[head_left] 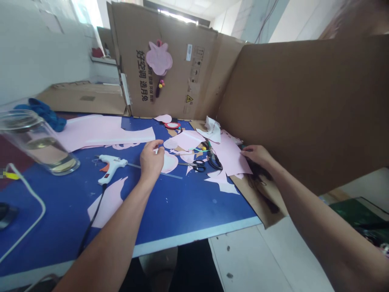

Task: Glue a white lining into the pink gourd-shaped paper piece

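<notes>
My left hand (152, 159) hovers at the middle of the blue table, thumb and index finger curved apart with nothing visible between them. Right beside it lies a rounded pink-and-white paper cutout (169, 162). A white hot glue gun (112, 167) rests to its left, with a clear glue stick (172, 176) lying beyond. Black-handled scissors (198, 165) lie to the right among paper scraps. My right hand (257, 155) reaches to the right edge of a pink paper sheet (231, 154), fingertips drawn together. What they hold, if anything, is hidden. Dark tassel-like strands (270, 202) lie below it on cardboard.
Tall cardboard panels (298, 109) wall off the back and right, with a pink paper flower (159, 59) hung there. A clear cup of liquid (42, 142) stands at left near blue cloth (42, 111). Large pink paper (91, 129) covers the back left; a white cable (33, 194) curls in front.
</notes>
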`<state>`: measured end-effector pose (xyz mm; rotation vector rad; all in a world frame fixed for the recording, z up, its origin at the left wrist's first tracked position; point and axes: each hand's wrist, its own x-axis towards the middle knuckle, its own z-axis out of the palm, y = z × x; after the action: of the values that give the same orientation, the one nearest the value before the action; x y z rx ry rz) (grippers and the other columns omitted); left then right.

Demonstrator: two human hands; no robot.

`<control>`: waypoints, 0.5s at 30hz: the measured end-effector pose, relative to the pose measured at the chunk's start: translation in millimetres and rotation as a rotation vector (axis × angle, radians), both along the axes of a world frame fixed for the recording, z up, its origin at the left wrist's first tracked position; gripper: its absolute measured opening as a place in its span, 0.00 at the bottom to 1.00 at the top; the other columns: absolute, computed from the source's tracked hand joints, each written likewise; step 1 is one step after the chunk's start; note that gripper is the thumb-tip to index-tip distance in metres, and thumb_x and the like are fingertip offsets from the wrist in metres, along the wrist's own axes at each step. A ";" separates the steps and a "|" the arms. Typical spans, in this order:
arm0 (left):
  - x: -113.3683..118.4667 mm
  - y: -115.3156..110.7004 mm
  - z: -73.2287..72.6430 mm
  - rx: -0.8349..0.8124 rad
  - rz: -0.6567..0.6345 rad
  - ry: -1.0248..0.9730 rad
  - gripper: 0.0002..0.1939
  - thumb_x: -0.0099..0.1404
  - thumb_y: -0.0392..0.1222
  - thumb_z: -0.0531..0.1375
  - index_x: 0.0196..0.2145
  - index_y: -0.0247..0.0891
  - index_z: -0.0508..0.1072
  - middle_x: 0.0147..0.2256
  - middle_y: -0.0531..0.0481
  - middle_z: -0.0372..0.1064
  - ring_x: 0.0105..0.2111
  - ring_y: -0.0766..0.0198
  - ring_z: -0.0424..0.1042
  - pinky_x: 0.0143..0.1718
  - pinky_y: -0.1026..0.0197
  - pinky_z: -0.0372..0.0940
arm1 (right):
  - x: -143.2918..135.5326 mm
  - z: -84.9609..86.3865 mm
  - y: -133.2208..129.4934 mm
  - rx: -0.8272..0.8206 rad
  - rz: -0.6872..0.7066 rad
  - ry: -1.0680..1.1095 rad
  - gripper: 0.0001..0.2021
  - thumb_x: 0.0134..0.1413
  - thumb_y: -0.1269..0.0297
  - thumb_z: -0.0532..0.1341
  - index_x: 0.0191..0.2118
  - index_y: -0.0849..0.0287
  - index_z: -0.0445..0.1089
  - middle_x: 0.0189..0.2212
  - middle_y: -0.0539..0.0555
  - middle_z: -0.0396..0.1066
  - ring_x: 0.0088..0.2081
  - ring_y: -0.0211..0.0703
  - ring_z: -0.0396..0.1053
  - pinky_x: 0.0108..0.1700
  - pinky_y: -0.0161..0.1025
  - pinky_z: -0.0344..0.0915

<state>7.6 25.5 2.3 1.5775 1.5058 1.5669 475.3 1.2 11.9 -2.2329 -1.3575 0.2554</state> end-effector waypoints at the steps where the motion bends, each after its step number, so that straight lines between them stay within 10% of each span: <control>1: 0.3 -1.0 1.1 -0.004 -0.001 0.008 0.14 0.65 0.33 0.62 0.45 0.39 0.84 0.49 0.44 0.83 0.49 0.52 0.80 0.55 0.52 0.72 | -4.1 -0.6 2.6 0.011 -0.010 0.050 0.15 0.55 0.61 0.73 0.47 0.62 0.86 0.26 0.55 0.80 0.29 0.47 0.76 0.33 0.39 0.68; 15: 2.7 -2.0 1.5 0.001 -0.020 0.005 0.14 0.66 0.32 0.61 0.44 0.38 0.84 0.49 0.42 0.82 0.48 0.51 0.80 0.55 0.49 0.72 | -45.0 45.7 16.8 0.156 -0.091 0.549 0.07 0.51 0.72 0.76 0.35 0.61 0.80 0.17 0.47 0.67 0.18 0.35 0.55 0.20 0.36 0.47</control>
<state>10.3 23.5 3.8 1.5933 1.4872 1.5542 430.3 18.0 57.6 -1.8952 -0.9413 0.6507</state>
